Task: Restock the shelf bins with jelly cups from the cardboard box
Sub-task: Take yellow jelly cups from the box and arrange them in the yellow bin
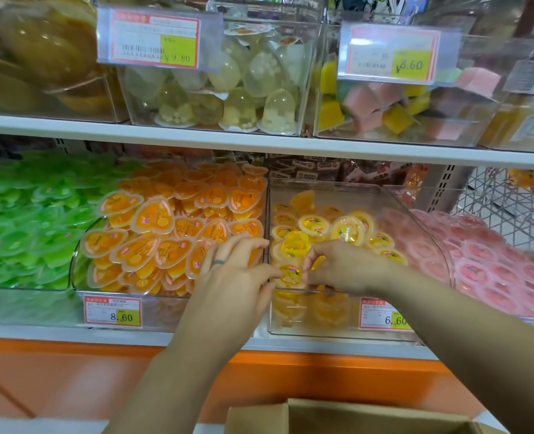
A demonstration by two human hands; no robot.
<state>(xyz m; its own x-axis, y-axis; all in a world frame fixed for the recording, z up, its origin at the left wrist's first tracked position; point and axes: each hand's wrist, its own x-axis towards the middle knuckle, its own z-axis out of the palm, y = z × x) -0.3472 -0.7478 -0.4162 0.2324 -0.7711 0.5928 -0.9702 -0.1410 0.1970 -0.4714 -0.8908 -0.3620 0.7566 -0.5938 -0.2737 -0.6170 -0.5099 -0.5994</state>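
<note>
This is a shop shelf [259,145] with white boards and see-through bins. The right hand [347,267] is inside the bin [422,214] of round yellow jelly cups [314,225]. Its thumb and fingertips pinch one yellow cup [290,274] near the bin's front wall. The left hand [231,277] hovers where this bin meets the orange heart cups [153,217]. Its fingers are spread and bent, and its thumb is just beside the pinched cup. Green cups [24,220] fill the far left bin and pink cups [494,270] the right one. Under the shelf is an orange panel [56,377]. The open cardboard box [337,415] sits lowest, nearest the person.
</note>
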